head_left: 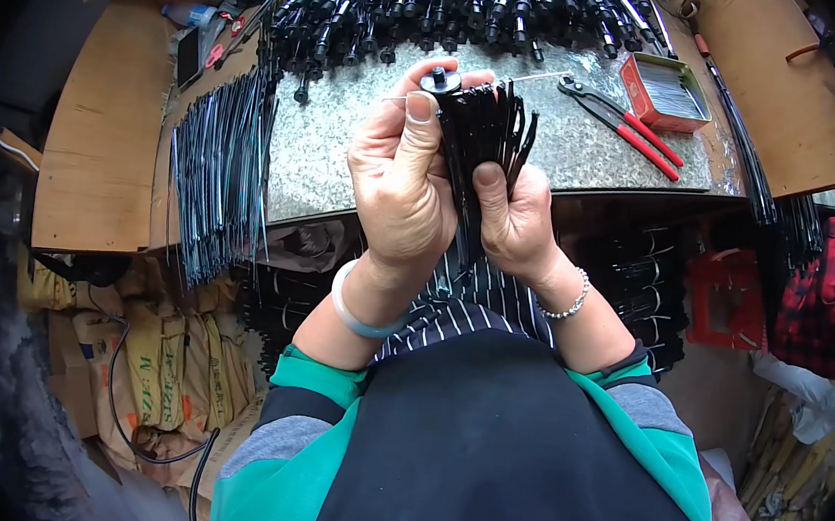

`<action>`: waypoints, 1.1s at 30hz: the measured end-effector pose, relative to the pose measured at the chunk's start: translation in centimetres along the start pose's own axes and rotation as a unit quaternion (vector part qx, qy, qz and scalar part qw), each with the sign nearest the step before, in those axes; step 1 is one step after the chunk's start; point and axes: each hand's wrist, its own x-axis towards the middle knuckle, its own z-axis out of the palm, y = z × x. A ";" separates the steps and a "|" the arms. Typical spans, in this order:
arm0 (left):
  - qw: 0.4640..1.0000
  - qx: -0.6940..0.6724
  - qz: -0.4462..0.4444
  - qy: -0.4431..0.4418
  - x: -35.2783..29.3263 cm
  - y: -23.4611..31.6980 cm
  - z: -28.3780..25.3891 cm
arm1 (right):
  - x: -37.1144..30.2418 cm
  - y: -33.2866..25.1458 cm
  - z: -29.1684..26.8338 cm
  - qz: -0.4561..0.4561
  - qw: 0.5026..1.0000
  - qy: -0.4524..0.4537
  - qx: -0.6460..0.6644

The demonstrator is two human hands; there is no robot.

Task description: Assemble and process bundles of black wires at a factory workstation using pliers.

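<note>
My left hand is closed around a black round hub with a short post on top, its thumb pressing the rim. From beside the hub a bundle of black umbrella ribs fans out, their ends bunched together. Lower down, my right hand grips those ribs with the thumb across them. A thin wire sticks out to the right past the rib ends, and a short wire end shows by my left thumb. Both hands are raised over the front of the table, and the fingers behind the bundle are partly hidden.
Red-handled pliers lie beside a red tin of thin wires. Black-and-silver shafts pile up at the back. Rib bundles hang over the edge at left and right. A person's plaid sleeve shows at right.
</note>
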 end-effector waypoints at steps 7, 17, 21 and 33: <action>0.999 -0.043 0.006 0.007 -0.1 -0.2 0.1 | -0.1 0.2 -0.2 0.013 1.000 -0.005 -0.028; 0.992 -0.037 -0.108 0.049 0.9 0.4 0.0 | -0.4 0.6 -0.5 0.027 0.999 -0.036 -0.007; 0.992 0.115 -0.036 0.032 0.8 -0.4 -0.3 | -0.6 1.2 -0.3 -0.010 0.996 -0.008 -0.083; 0.960 0.242 0.118 0.075 0.2 -1.3 0.1 | -0.7 0.6 -0.4 -0.046 0.986 0.023 -0.158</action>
